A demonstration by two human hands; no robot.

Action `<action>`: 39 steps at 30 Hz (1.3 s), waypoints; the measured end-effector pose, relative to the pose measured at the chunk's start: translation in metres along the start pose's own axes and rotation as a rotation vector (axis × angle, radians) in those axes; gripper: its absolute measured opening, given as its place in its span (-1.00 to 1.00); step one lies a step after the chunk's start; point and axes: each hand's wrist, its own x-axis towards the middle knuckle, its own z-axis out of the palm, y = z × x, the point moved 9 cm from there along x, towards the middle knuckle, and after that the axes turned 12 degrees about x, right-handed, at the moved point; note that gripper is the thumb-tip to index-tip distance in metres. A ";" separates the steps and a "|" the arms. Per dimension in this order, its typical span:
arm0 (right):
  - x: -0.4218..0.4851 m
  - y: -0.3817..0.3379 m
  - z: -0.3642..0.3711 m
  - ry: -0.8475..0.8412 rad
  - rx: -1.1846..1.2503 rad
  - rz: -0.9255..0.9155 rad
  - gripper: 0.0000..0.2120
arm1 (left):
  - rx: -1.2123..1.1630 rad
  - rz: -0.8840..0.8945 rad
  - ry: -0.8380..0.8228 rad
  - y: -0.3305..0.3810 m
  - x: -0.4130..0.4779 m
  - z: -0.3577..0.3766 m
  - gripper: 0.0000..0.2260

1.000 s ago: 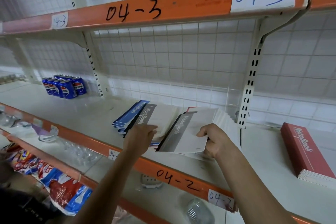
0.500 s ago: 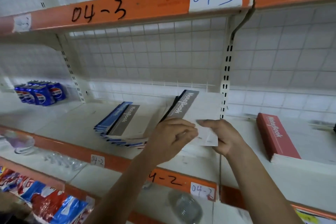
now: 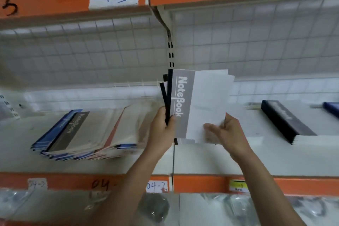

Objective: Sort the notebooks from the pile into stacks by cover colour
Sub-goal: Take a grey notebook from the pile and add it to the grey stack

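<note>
Holding: our left hand [image 3: 161, 128] and right hand [image 3: 226, 132] clasp fanned notebooks [image 3: 183, 104] upright.
Risk: loose fan, we may drop one.

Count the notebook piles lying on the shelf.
3: mixed pile at left, black stack at right, blue stack cut off at the far-right edge; more may lie beyond.

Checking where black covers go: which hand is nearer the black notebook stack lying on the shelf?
Right. The right hand, pinching the held notebooks at their lower edge, is left of the black stack; the left hand grips their spines farther left.
</note>
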 end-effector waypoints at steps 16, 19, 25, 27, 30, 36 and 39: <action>-0.023 0.060 -0.036 0.027 -0.139 0.066 -0.68 | 0.078 -0.115 -0.167 -0.040 -0.040 0.080 -0.90; -0.023 0.065 -0.034 -0.001 -0.232 0.095 -0.75 | 0.174 -0.138 -0.224 -0.044 -0.042 0.084 -0.94; -0.027 0.059 -0.037 0.011 -0.248 0.041 -0.63 | 0.220 -0.064 -0.227 -0.026 -0.047 0.082 -0.93; -0.027 0.047 -0.044 0.015 -0.240 0.009 -0.71 | 0.199 -0.030 -0.191 -0.013 -0.045 0.080 -0.93; -0.023 0.030 -0.059 0.022 -0.201 -0.039 -0.78 | 0.158 0.006 -0.140 0.009 -0.042 0.084 -0.94; -0.017 -0.007 -0.107 0.111 -0.159 -0.207 -0.57 | 0.007 -0.011 -0.030 0.055 -0.033 0.114 -0.72; -0.007 -0.013 -0.138 0.068 -0.184 -0.170 -0.40 | -0.024 -0.057 -0.003 0.075 -0.029 0.140 -0.65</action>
